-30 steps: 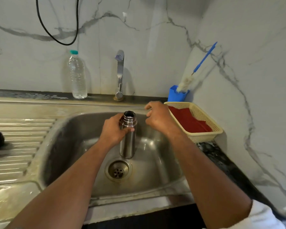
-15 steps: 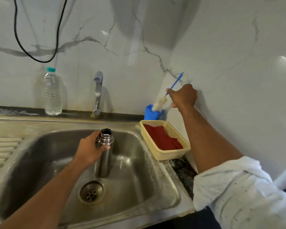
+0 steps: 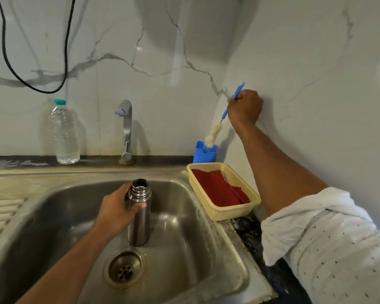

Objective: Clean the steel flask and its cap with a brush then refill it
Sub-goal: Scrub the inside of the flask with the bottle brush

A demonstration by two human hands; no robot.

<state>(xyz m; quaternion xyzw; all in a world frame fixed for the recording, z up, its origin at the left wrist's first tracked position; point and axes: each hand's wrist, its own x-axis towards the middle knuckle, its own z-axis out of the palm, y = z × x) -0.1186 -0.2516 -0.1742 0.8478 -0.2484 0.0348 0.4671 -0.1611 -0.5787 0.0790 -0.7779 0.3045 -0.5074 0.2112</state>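
An uncapped steel flask (image 3: 139, 218) stands upright in the steel sink (image 3: 180, 242), just behind the drain. My left hand (image 3: 116, 209) is wrapped around its upper part. My right hand (image 3: 245, 107) grips the blue handle of a bottle brush (image 3: 215, 133) near the right wall. The brush's white bristle end is partly lifted, its tip still at the mouth of the blue holder (image 3: 204, 152). The flask's cap is not in view.
A tap (image 3: 126, 128) rises behind the sink. A clear water bottle (image 3: 64, 132) with a green cap stands on the ledge to its left. A yellow basket (image 3: 224, 216) holding a red cloth sits at the sink's right. A black cable (image 3: 33, 87) hangs on the wall.
My right hand left the flask's mouth, reached to the right wall, took hold of the brush handle and raised it in the holder. The flask stays held in the sink.
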